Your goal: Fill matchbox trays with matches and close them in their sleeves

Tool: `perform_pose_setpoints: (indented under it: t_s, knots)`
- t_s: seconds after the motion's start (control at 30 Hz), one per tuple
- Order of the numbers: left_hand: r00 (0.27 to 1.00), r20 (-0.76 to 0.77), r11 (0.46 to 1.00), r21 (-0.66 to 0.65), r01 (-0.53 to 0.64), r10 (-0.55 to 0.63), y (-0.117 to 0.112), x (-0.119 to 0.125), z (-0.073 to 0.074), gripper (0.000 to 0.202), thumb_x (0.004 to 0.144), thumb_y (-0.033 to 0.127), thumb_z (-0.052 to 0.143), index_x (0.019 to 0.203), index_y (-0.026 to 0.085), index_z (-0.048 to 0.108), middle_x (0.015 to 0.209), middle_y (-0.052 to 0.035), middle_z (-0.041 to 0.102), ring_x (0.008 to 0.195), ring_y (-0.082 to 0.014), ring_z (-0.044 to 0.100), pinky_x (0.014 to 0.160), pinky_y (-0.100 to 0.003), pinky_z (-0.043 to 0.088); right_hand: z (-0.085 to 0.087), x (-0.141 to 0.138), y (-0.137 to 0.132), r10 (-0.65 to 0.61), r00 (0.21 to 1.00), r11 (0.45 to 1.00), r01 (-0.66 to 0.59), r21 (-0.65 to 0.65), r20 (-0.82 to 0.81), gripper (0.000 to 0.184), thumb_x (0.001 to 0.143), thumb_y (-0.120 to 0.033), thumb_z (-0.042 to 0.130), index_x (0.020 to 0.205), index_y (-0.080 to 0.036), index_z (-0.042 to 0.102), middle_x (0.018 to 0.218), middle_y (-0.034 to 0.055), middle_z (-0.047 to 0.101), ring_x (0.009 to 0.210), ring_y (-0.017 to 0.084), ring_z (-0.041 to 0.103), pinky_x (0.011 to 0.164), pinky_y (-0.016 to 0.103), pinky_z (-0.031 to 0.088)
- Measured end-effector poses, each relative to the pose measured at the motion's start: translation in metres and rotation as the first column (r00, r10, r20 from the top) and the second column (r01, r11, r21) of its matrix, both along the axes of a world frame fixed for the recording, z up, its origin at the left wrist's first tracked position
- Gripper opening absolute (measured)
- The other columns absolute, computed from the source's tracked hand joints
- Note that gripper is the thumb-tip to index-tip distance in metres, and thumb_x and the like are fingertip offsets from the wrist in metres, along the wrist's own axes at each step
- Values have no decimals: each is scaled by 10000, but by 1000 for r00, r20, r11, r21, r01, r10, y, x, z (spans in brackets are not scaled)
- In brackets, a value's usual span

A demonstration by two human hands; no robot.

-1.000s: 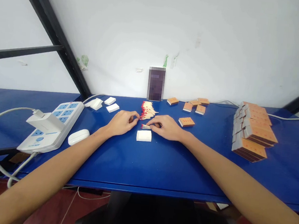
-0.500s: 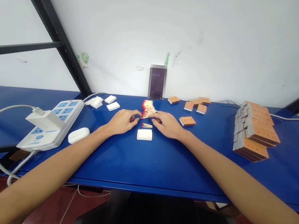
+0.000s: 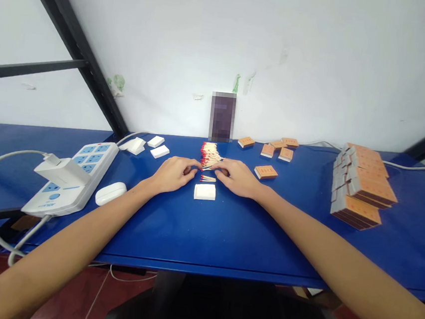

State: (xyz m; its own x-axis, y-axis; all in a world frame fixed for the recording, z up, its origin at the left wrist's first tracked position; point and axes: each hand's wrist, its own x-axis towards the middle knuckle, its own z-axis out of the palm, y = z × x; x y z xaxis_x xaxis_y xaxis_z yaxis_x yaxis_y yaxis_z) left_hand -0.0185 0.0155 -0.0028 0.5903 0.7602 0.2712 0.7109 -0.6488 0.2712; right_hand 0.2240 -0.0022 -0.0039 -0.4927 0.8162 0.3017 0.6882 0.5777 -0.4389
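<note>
My left hand (image 3: 173, 174) and my right hand (image 3: 236, 177) rest on the blue table (image 3: 213, 230), fingertips meeting at the near end of a heap of red-tipped matches (image 3: 210, 155). Both hands are curled, fingers pinched on matches at the heap's edge. A few matches (image 3: 207, 178) lie apart between the hands. A white inner tray (image 3: 205, 192) of a matchbox sits just in front of them, untouched.
A white power strip (image 3: 71, 178) with a plugged adapter and an earbud case (image 3: 110, 193) lie at the left. White trays (image 3: 156, 146) sit behind. Orange matchboxes (image 3: 266, 172) are scattered at the back right; a big stack (image 3: 360, 186) stands at the right.
My right hand has left the small group of matches and moved back to the heap, meeting the left hand's fingertips there. The left hand has barely shifted.
</note>
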Motion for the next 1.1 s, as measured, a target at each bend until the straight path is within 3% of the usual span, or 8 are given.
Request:
perform_pose_setpoints:
  t_s: [0.23,0.83,1.1]
  knots:
    - [999,4,999,-7,48,-48,0,0,1,307,915,252,492,1127,238,713,730,9,662,613,-134,544,620,-253,366,-2,0,1,12,999,1000,-13,16,44,343,968,-159,436,1185,-206,698,1104,64,715,971,188,618,831,293,396]
    - [1000,10,1000,-15,8,-8,-1,2,1,301,901,258,511,1123,223,712,662,21,627,591,-129,551,603,-250,362,-3,1,1,9,999,1000,-8,17,-45,265,935,-192,487,1010,-192,742,936,39,732,763,148,601,685,260,365]
    - [991,96,996,15,-90,88,0,3,4,275,903,271,500,1037,171,718,570,25,577,531,-131,527,577,-256,367,-3,0,-2,41,997,999,-39,34,-59,234,889,-162,523,952,-171,748,844,37,716,705,137,575,659,257,358]
